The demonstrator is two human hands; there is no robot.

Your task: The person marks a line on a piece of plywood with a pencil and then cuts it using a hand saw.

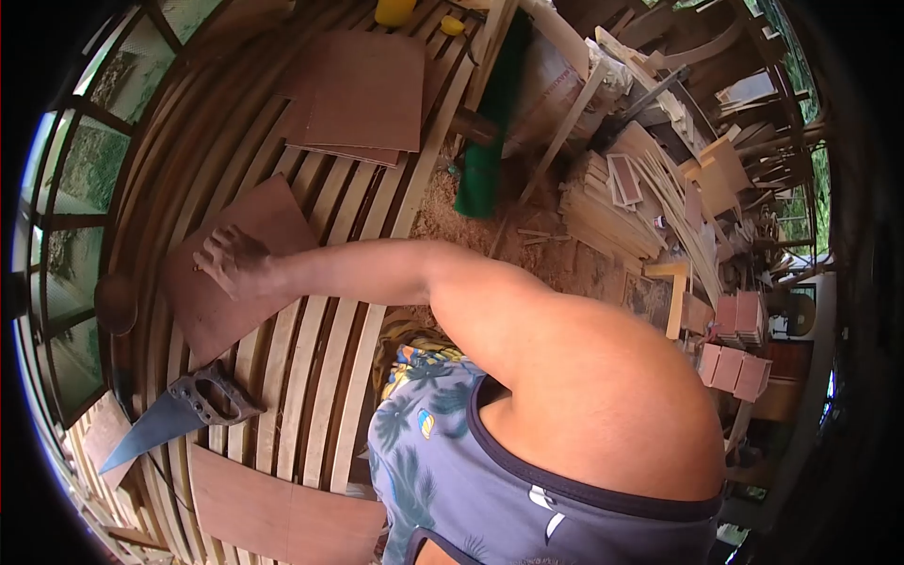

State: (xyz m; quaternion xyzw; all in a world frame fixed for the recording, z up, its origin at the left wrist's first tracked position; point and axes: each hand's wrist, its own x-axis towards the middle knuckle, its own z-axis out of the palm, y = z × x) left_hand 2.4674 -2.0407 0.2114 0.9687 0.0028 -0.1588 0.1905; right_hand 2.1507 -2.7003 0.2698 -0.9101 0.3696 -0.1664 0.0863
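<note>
My right hand (233,263) lies palm down on a thin brown plywood sheet (247,315), its fingers bent a little and spread apart. The sheet rests at an angle across the wooden slats of a bench (315,377). Close to its lower corner is a handsaw (155,426) with a bluish blade and dark handle, lying flat on the slats and apart from the hand. Another plywood piece (282,508) is at the bottom of the view, nearer my body. My left hand is out of sight.
Several plywood sheets (367,94) are stacked farther along the bench, near a yellow container (395,11). A green roll (482,174) stands beside the bench edge. Sawdust (447,212) covers the floor, with stacked boards (607,207) beyond. Windows (75,254) line the left side.
</note>
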